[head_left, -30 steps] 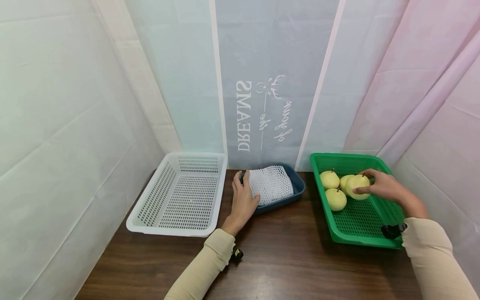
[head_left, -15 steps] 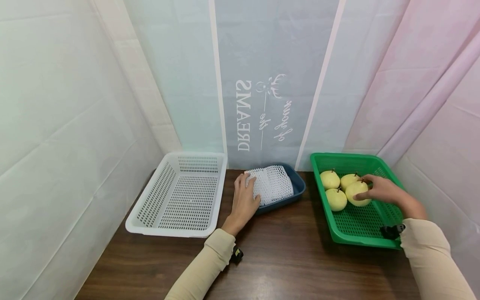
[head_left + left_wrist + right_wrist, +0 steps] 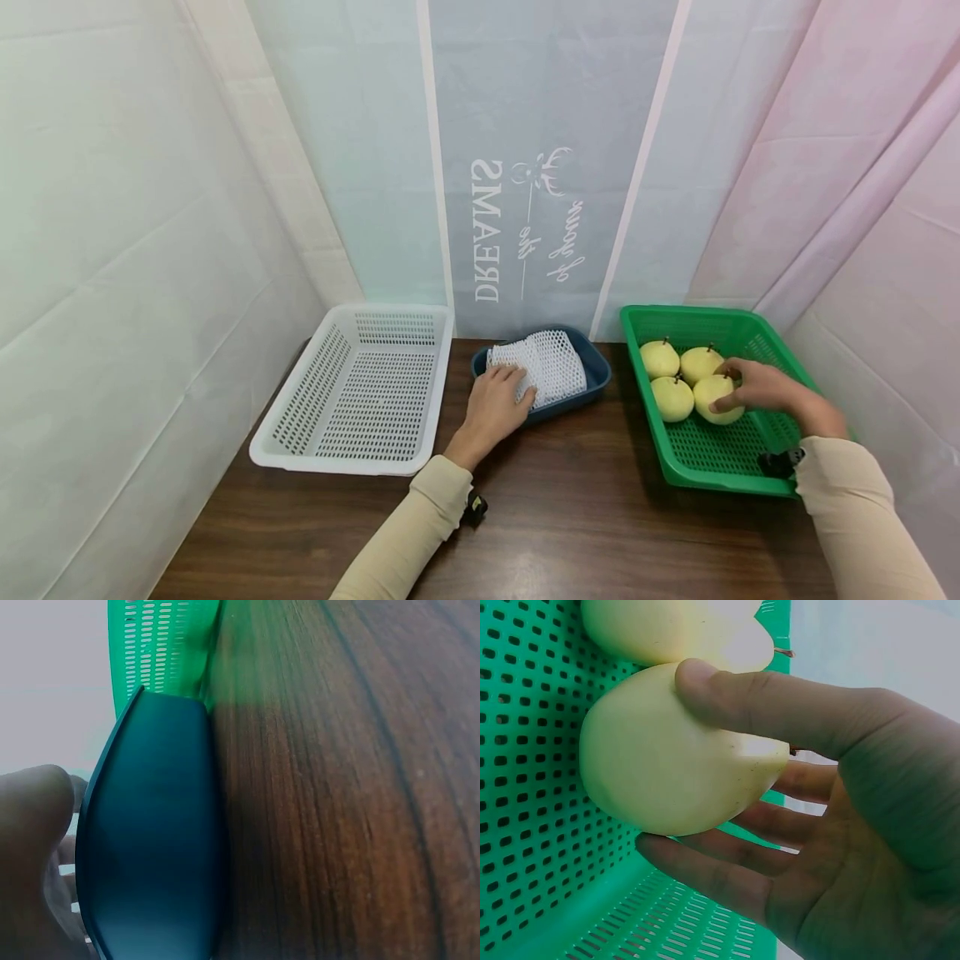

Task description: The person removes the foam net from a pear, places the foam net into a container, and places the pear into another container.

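Note:
In the head view my right hand (image 3: pixel 765 387) holds a pale yellow pear (image 3: pixel 712 402) low in the green basket (image 3: pixel 678 462), beside several other pears (image 3: pixel 660 360). The right wrist view shows my thumb on one side of this pear (image 3: pixel 652 757) and fingers around the other, its base at the perforated basket floor (image 3: pixel 525 772). My left hand (image 3: pixel 495 408) rests on white foam fruit nets (image 3: pixel 551 367) in a dark blue tray (image 3: pixel 596 375), fingers loosely bent. From the left wrist, the tray's outer wall (image 3: pixel 154 825) hides most of those fingers.
A white perforated basket (image 3: pixel 375 400) stands to the left of the tray. All of these stand on a dark wooden table (image 3: pixel 570 508). Fabric curtains (image 3: pixel 360 167) close off the back and both sides.
The right hand has lowered its pear toward the basket floor, next to the others. My left hand has slid right across the foam nets, uncovering the tray's left end.

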The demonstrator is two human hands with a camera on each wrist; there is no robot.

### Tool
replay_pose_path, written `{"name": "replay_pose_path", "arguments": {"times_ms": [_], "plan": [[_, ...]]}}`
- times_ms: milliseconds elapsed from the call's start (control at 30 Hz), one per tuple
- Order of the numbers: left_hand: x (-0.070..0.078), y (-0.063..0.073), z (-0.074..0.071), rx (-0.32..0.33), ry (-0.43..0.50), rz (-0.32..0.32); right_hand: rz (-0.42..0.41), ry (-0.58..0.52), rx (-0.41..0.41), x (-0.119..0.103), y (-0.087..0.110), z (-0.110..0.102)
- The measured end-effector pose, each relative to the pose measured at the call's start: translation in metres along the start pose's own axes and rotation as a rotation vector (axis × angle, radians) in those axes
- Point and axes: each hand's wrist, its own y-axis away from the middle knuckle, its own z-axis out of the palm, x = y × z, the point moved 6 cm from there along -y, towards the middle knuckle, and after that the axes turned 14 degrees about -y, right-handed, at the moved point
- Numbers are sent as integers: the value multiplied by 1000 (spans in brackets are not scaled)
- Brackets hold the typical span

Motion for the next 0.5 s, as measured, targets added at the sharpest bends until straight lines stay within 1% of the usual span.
{"name": "replay_pose_path", "arguments": {"times_ms": [133, 200, 367, 500], "plan": [[1, 0, 6, -103, -21, -12, -9, 5, -16, 1, -1, 2], [2, 0, 9, -137, -21, -15, -13, -1, -29, 1, -1, 3], [3, 0, 15, -198, -28, -26, -12, -23, -50, 2, -1, 5], [3, -2, 17, -248, -51, -37, -2, -78, -78, 1, 0, 5]]}}
